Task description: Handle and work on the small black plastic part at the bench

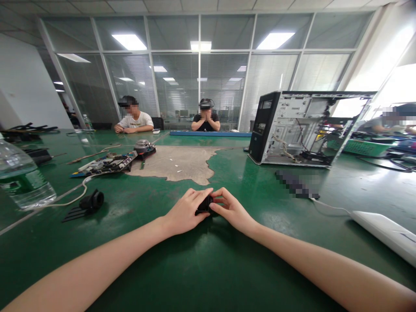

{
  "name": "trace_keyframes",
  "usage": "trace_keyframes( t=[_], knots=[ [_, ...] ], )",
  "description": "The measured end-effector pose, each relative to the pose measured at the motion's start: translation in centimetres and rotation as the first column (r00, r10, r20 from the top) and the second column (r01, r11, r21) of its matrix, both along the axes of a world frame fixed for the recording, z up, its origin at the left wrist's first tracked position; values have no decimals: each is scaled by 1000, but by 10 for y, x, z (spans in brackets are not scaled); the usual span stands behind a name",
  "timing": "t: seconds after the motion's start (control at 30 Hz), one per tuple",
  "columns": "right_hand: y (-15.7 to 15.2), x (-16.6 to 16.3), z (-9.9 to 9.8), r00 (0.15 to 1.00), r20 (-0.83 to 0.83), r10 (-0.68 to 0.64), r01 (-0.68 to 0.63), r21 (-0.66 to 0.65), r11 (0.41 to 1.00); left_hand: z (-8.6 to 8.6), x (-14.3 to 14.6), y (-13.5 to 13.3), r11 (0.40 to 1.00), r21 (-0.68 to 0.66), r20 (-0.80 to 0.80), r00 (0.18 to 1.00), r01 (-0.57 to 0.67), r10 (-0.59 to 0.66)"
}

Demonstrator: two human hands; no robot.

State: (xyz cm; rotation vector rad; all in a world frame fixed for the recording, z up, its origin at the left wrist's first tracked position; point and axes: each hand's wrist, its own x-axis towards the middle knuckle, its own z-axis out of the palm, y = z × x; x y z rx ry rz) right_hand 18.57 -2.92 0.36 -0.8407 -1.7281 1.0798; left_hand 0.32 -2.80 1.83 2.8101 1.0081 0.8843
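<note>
Low over the green table, a small black part (pixel 204 205) sits between my two hands, its shape mostly hidden by fingers. My left hand (pixel 184 212) is wrapped round it, thumb below and fingers over the top. From the other side, my right hand (pixel 232 211) pinches at its right edge with thumb and fingertips. Off to the left lies another black plastic part (pixel 92 201) with a round opening and several thin prongs.
A circuit board (pixel 107 165) with a cable lies left, near a water bottle (pixel 27 184). Bare brown patch (pixel 182 162) marks the tabletop (pixel 208 268). An open computer case (pixel 292 130) stands right, near a white device (pixel 383 234). Other people (pixel 206 121) sit across.
</note>
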Motion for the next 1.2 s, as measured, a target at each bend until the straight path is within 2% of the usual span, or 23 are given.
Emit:
trace_keyframes(
  t=[0.13, 0.3, 0.57, 0.83, 1.03, 1.2],
  knots=[
    [1, 1, 0, 1000, 29, -3, 4, -13, 1000, 1, 0, -1, 1000, -2, -13, 1000, -5, 5],
    [-4, 0, 2, 998, -21, 62, -62, 2, 998, 1, 0, -1, 1000, -2, -7, 1000, -6, 6],
    [0, 0, -1, 1000, 9, -18, 18, -14, 1000, 1, 0, 0, 1000, -6, -9, 1000, -3, 3],
    [-4, 0, 1, 999, -9, 45, -45, 3, 999, 1, 0, -1, 1000, -14, -15, 1000, -11, 10],
    [-3, -1, 1, 1000, -1, -8, 8, -8, 1000, 1, 0, -1, 1000, -13, -18, 1000, -13, 13],
    [-1, 0, 0, 999, 38, -2, 4, -33, 999, 1, 0, -1, 1000, -12, -24, 1000, -17, 16]
  ],
)
